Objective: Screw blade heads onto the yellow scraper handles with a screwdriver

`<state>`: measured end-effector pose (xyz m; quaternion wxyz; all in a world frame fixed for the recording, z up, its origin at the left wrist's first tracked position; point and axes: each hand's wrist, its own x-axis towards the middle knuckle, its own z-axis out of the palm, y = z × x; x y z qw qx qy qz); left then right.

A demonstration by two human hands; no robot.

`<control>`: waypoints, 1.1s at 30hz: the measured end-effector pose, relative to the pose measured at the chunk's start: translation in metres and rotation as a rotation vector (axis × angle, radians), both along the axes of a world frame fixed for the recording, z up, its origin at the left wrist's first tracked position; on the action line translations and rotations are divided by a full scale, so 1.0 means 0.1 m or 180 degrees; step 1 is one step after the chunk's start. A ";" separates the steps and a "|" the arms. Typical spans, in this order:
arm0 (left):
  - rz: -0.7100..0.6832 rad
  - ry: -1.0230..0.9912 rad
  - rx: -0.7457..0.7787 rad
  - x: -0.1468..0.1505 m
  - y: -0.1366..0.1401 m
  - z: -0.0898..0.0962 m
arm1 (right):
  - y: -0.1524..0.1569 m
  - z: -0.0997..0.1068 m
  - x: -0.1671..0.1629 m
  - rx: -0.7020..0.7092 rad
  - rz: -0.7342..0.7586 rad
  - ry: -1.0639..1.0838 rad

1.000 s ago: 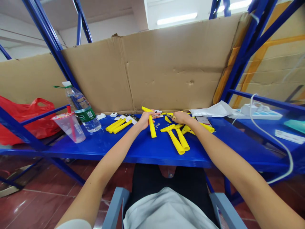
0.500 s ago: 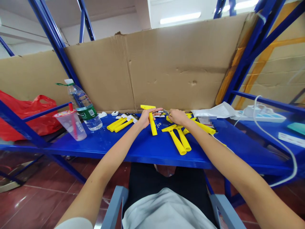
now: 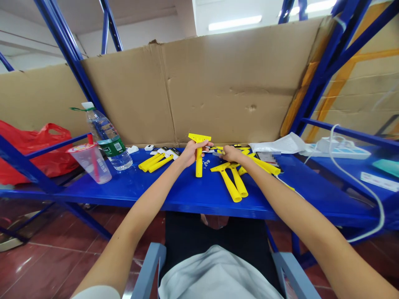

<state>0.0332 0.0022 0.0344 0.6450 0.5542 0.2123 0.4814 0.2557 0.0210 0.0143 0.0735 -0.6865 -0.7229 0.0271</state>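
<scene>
My left hand (image 3: 189, 153) is closed around a yellow T-shaped scraper (image 3: 198, 164), its wide head up and its handle pointing down. Fingers of my right hand (image 3: 231, 153) pinch a small grey metal piece (image 3: 218, 154), too small to name surely, just right of the scraper. Tiny pale parts, likely screws (image 3: 206, 162), lie scattered on the blue table between the hands. Several more yellow scrapers (image 3: 231, 185) lie below and around my right hand, some under the wrist. Left of my left hand, yellow scrapers with black-and-white heads (image 3: 152, 162) lie together.
A water bottle (image 3: 109, 141) and a plastic cup with a red straw (image 3: 93, 164) stand on the left, beside a red bag (image 3: 46, 151). At right lie a white plastic packet (image 3: 277, 144), a power strip (image 3: 346, 151) and a looping white cable (image 3: 370, 189). Cardboard (image 3: 230, 91) walls the back.
The scraper in my left hand has turned more upright, its head now facing me. My right hand has moved slightly down and away from it, still pinching the metal piece.
</scene>
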 end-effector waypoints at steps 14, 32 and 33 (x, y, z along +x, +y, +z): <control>0.0458 -0.0238 -0.0099 -0.01 0.11 -0.06 | 0.02 0.09 0.15 0.1750 0.0138 0.2377; 0.1093 -0.0320 -0.0070 0.02 0.08 -0.03 | -0.35 0.13 -0.30 0.1224 0.1179 0.3370; 0.1132 -0.0359 -0.0079 0.02 0.08 -0.03 | -0.35 0.14 -0.30 0.1230 0.1197 0.3435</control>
